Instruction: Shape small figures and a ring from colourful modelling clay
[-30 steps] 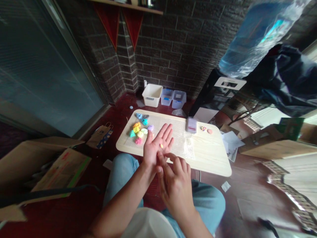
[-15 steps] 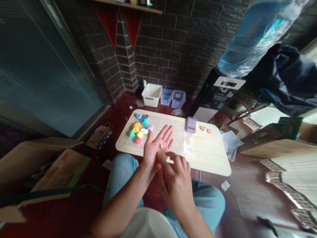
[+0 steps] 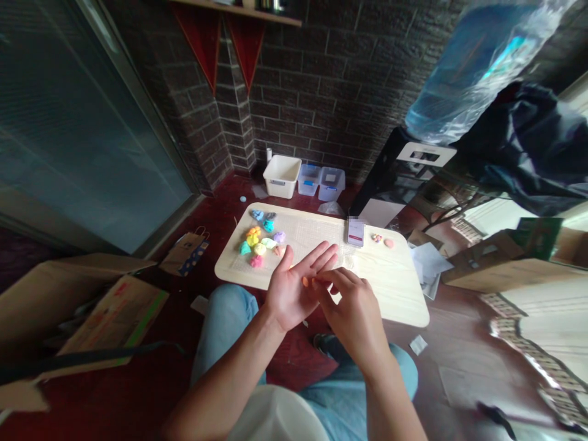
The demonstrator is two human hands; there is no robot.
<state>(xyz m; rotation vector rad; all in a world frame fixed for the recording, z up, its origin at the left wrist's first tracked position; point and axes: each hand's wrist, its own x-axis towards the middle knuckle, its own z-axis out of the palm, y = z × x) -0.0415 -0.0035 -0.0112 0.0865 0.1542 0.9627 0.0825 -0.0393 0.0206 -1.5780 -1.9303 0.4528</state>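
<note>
My left hand (image 3: 294,291) is held palm up over the near edge of the table, fingers stretched out and open. A small orange piece of modelling clay (image 3: 305,282) lies on its palm. Thumb and forefinger of my right hand (image 3: 353,303) are pinched together just beside that piece, over the left fingers. Between those fingertips a tiny orange bit of clay (image 3: 315,280) shows, partly hidden. Several soft coloured lumps of clay (image 3: 253,239) sit on bubble wrap (image 3: 298,226) at the table's left.
The low pale table (image 3: 399,294) carries a phone (image 3: 355,233), a small multicoloured clay cluster (image 3: 376,237) and a pinkish clay disc (image 3: 388,243). Behind it stand a white bin (image 3: 282,177) and clear tubs (image 3: 331,184). A water dispenser (image 3: 381,190) is at the back right, cardboard boxes at both sides.
My right hand has moved right and up from the heel of the left palm to near its fingers. The left hand has turned and shifted slightly right; the orange piece remains on its palm.
</note>
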